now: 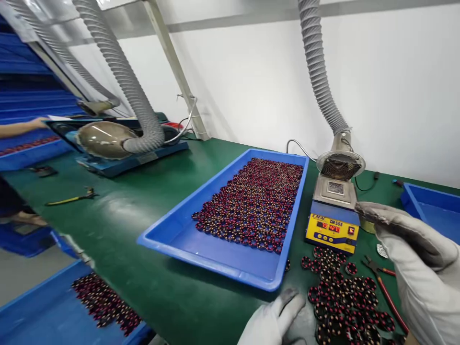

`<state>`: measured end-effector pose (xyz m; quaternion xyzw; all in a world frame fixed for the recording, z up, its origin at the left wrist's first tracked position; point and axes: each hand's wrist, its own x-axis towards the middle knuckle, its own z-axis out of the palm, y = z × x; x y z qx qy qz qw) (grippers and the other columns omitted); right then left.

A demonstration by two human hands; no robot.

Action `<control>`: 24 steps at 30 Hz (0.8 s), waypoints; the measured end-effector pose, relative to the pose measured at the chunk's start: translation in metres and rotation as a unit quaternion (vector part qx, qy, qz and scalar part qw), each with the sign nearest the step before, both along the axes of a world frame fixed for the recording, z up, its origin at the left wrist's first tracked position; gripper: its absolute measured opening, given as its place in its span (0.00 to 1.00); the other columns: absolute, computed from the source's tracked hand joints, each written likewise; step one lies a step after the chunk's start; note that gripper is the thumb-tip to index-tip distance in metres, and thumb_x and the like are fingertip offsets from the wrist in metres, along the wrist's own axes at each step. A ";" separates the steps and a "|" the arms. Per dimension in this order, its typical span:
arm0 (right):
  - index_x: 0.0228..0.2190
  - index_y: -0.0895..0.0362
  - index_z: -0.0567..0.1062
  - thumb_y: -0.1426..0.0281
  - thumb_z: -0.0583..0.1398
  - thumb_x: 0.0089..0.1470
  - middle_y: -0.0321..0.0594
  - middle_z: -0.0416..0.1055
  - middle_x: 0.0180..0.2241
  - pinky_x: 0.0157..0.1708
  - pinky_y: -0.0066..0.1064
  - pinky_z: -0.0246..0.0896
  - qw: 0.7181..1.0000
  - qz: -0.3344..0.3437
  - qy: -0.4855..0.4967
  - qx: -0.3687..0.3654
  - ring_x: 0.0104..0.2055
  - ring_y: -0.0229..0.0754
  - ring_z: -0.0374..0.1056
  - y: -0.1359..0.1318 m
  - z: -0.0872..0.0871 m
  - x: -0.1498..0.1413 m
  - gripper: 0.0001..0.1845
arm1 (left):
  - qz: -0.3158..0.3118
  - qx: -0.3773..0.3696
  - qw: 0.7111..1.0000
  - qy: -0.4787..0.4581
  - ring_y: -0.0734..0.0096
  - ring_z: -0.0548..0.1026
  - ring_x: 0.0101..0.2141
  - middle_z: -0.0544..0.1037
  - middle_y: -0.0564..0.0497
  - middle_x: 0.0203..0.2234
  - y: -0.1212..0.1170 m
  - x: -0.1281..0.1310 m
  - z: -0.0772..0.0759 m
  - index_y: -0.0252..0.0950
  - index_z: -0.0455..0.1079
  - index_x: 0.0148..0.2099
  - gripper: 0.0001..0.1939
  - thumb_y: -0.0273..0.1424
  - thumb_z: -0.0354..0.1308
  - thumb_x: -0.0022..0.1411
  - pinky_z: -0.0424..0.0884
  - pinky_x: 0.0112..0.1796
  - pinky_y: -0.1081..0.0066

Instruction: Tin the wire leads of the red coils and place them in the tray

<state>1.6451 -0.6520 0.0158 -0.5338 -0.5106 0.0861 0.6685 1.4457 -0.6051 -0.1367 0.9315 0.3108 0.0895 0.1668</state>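
Observation:
My right hand (413,244), in a white glove with greyed fingertips, is raised beside the yellow-and-blue solder pot (332,232). Its fingers are pressed together, and whatever they may hold is hidden. At the bottom edge my left hand (276,318), gloved too, has its fingers curled in next to a heap of small round black coil parts with red and copper dots (341,297). I cannot make out anything between them. Many similar parts (255,201) lie packed in a large blue tray (215,273). Red-handled pliers (388,292) rest right of the heap.
A fume hood on a grey hose (319,62) stands over the solder pot. At left sit another fume hood (106,139) and yellow-handled pliers (72,199). A blue tray (43,306) is below the table edge. Another person's arm (21,128) reaches in far left.

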 end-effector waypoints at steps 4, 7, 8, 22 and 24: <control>0.37 0.47 0.74 0.73 0.58 0.52 0.30 0.74 0.40 0.42 0.23 0.67 0.997 0.064 -0.046 0.021 0.41 0.35 0.70 0.000 0.006 0.006 0.11 | 0.015 0.098 0.984 0.148 0.56 0.76 0.31 0.62 0.42 0.55 -0.001 0.042 0.016 0.44 0.61 0.53 0.26 0.23 0.54 0.52 0.73 0.28 0.61; 0.38 0.46 0.73 0.76 0.56 0.53 0.29 0.73 0.40 0.43 0.25 0.65 0.988 0.107 -0.105 0.032 0.42 0.34 0.69 0.004 0.011 0.008 0.15 | 0.018 0.145 0.971 0.190 0.59 0.76 0.23 0.67 0.44 0.52 -0.001 0.055 0.015 0.39 0.68 0.43 0.18 0.20 0.51 0.51 0.72 0.21 0.63; 0.39 0.46 0.72 0.77 0.55 0.53 0.30 0.73 0.40 0.43 0.25 0.65 0.986 0.121 -0.114 0.030 0.42 0.34 0.69 0.005 0.011 0.008 0.15 | 0.018 0.155 0.968 0.198 0.60 0.75 0.21 0.69 0.46 0.50 -0.001 0.054 0.016 0.38 0.68 0.41 0.16 0.19 0.50 0.50 0.72 0.20 0.65; 0.32 0.55 0.73 0.67 0.71 0.30 0.44 0.74 0.37 0.42 0.38 0.65 0.836 0.445 0.320 0.026 0.39 0.47 0.70 0.075 -0.018 -0.022 0.22 | 0.047 0.385 0.864 -0.321 0.60 0.64 0.50 0.65 0.47 0.49 0.049 0.042 0.148 0.40 0.63 0.41 0.09 0.25 0.53 0.57 0.67 0.46 0.60; 0.31 0.55 0.74 0.67 0.70 0.32 0.44 0.75 0.34 0.41 0.37 0.65 0.849 0.407 0.336 0.034 0.37 0.46 0.71 0.076 -0.019 -0.020 0.19 | 0.057 0.370 0.865 -0.334 0.63 0.63 0.51 0.62 0.47 0.51 0.050 0.048 0.150 0.40 0.62 0.43 0.12 0.25 0.54 0.55 0.66 0.48 0.63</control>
